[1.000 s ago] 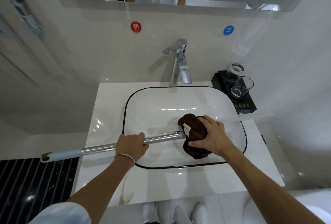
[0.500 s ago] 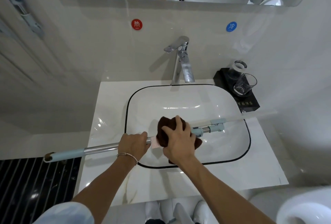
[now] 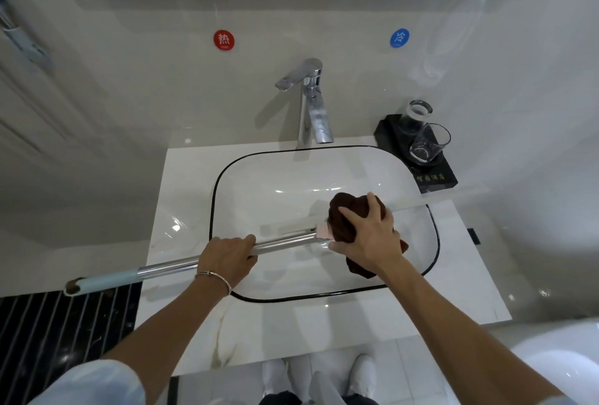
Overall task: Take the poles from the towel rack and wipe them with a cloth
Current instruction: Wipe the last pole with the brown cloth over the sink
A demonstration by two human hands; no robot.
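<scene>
A chrome pole [image 3: 168, 266] with a pale blue cap at its left end lies slantwise over the white sink [image 3: 291, 174]. My left hand [image 3: 227, 259] grips the pole near its middle. My right hand [image 3: 368, 236] grips a dark brown cloth [image 3: 343, 220] wrapped round the pole's right end, over the basin. The cloth and my hand hide that end of the pole. A small pink tag shows at the cloth's left edge.
A chrome faucet [image 3: 311, 103] stands behind the basin. At the back right a black tray [image 3: 434, 174] carries two glasses [image 3: 428, 142]. A toilet [image 3: 557, 369] sits at the lower right, a black striped floor [image 3: 48, 333] at the lower left. A mirror edge runs along the top.
My right hand slid the cloth left along the pole, uncovering its blue right end, and has now slid back right to cover that end. The left hand's grip is unchanged.
</scene>
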